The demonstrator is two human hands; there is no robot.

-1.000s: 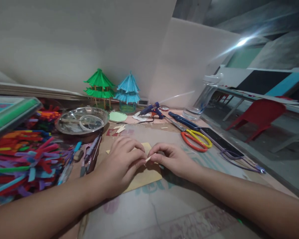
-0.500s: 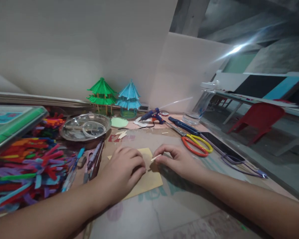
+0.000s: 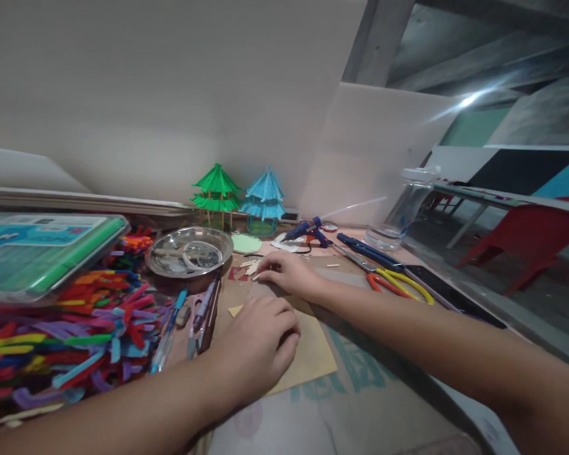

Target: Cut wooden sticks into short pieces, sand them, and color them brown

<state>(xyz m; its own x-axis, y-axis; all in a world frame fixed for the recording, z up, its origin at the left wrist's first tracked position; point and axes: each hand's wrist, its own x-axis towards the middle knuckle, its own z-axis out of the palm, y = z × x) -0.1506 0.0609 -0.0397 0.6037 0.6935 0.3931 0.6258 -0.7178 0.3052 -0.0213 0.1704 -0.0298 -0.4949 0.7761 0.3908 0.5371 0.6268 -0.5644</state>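
My left hand (image 3: 260,344) rests on a square of yellow paper (image 3: 315,363), its fingers curled and closed; whatever may be under the fingertips is hidden. Beyond it, my right hand (image 3: 287,273) reaches across to a small pile of short pale wooden sticks (image 3: 250,265). Its thumb and fingers are pinched, with a tiny pale stick end (image 3: 255,277) showing at the tips. The paper lies on a cardboard sheet (image 3: 360,404). Another short stick (image 3: 332,265) lies apart, to the right of my right hand.
Left are pipe cleaners (image 3: 99,335), a plastic case (image 3: 52,253), pens (image 3: 171,328) and a metal bowl (image 3: 227,253). Behind stand green (image 3: 217,180) and blue (image 3: 264,186) pagoda models and a glue gun (image 3: 308,230). Right are scissors (image 3: 403,281), a phone (image 3: 448,291) and a clear jug (image 3: 391,221).
My right hand has moved from the yellow paper's right edge forward and left to the stick pile. My left hand stays on the paper. The whole view has shifted slightly.
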